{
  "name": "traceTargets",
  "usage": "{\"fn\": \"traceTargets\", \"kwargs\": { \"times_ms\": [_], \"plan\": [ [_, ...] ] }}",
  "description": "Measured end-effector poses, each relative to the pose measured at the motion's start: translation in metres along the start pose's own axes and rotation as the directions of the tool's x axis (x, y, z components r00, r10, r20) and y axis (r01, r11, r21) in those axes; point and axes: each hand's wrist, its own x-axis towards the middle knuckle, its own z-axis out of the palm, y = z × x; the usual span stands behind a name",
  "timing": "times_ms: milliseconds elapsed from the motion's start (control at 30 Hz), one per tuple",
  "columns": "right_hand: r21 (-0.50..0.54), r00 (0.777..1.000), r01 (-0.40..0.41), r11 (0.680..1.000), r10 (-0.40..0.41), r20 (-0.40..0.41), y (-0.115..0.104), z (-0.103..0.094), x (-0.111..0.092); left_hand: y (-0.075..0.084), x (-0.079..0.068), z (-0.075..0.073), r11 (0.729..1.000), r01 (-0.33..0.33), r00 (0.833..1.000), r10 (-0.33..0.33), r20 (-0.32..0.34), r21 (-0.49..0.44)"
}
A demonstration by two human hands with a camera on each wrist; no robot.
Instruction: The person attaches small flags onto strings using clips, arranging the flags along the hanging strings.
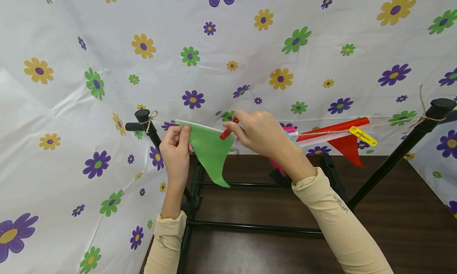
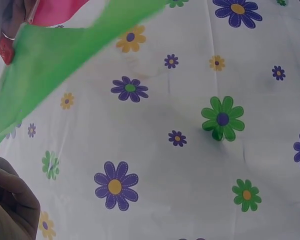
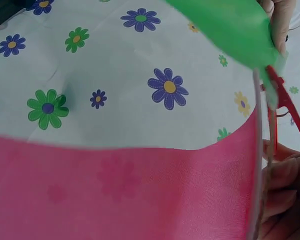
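A green pennant flag (image 1: 210, 147) hangs with its point down along a thin twine (image 1: 162, 119). My left hand (image 1: 176, 145) pinches the flag's upper left corner between thumb and fingers. At its upper right corner is a red clothespin (image 3: 285, 102), held between the thumb and fingers of my right hand (image 1: 262, 133). The right wrist view shows the clothespin's jaws at the flag's edge, beside the twine. A pink flag (image 3: 140, 195) hangs on the line next to the green one; in the head view my right hand hides most of it.
The twine is tied to a black post (image 1: 143, 117) at left and another black post (image 1: 410, 147) at right. A red flag (image 1: 346, 149) hangs at right with a yellow clothespin (image 1: 363, 136). Black rods (image 1: 255, 227) cross below, above a dark wooden surface (image 1: 257, 250). Flower-patterned sheeting (image 1: 160, 79) stands behind.
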Motion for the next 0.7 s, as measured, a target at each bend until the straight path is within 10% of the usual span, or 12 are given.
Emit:
{"fn": "traceTargets", "kwargs": {
  "times_ms": [700],
  "plan": [
    [-0.143,0.988,-0.153,0.978,0.153,-0.008,0.0023,0.0008,-0.0026,-0.007,-0.0022,-0.0028,0.995,0.072,0.997,-0.074,0.019,0.068]
  ]
}}
